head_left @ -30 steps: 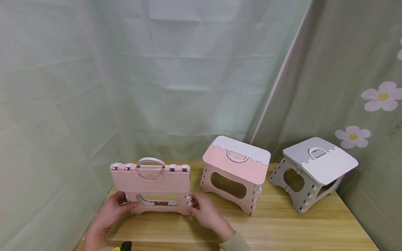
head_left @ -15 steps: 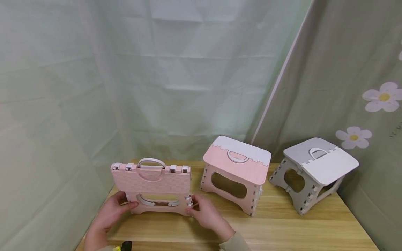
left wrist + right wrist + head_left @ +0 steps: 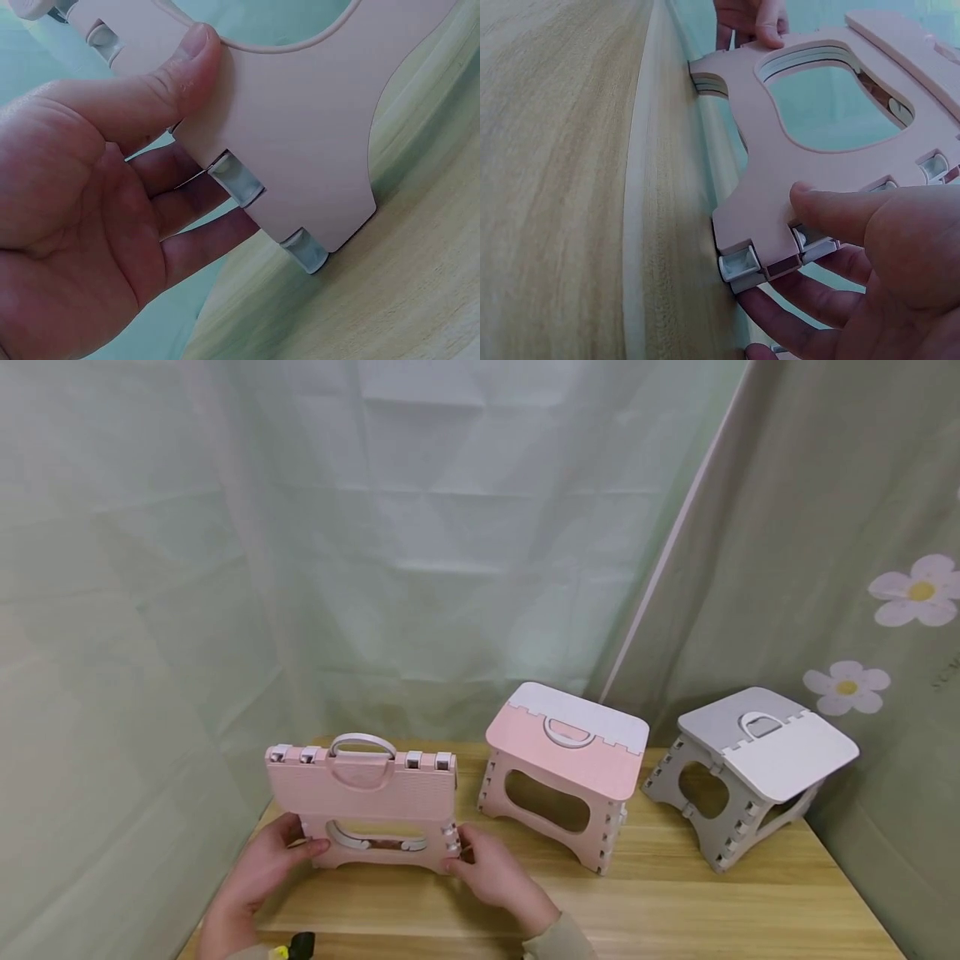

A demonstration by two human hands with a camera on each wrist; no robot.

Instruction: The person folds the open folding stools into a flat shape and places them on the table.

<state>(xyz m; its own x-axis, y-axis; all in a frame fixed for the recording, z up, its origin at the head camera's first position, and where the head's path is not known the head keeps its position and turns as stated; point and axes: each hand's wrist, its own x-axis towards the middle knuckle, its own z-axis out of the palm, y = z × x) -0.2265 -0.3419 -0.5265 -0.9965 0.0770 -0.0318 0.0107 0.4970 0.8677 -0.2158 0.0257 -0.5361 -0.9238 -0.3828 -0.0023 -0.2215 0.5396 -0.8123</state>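
Note:
A pink folding stool (image 3: 360,793), folded nearly flat, stands upright on the wooden table with its white carry handle (image 3: 363,743) on top. My left hand (image 3: 262,868) grips its lower left edge; in the left wrist view the thumb lies on the pink leg panel (image 3: 300,127) and the other fingers go behind it. At the lower right edge my right hand (image 3: 491,872) holds the stool the same way, thumb in front and fingers behind, as the right wrist view shows. The back of the folded stool is mostly hidden in the head view.
Right of it stands an unfolded pink and white stool (image 3: 562,735). Farther right is an unfolded grey and white stool (image 3: 765,743). The wooden table (image 3: 675,914) meets a pale green curtain (image 3: 450,568) at the back and sides.

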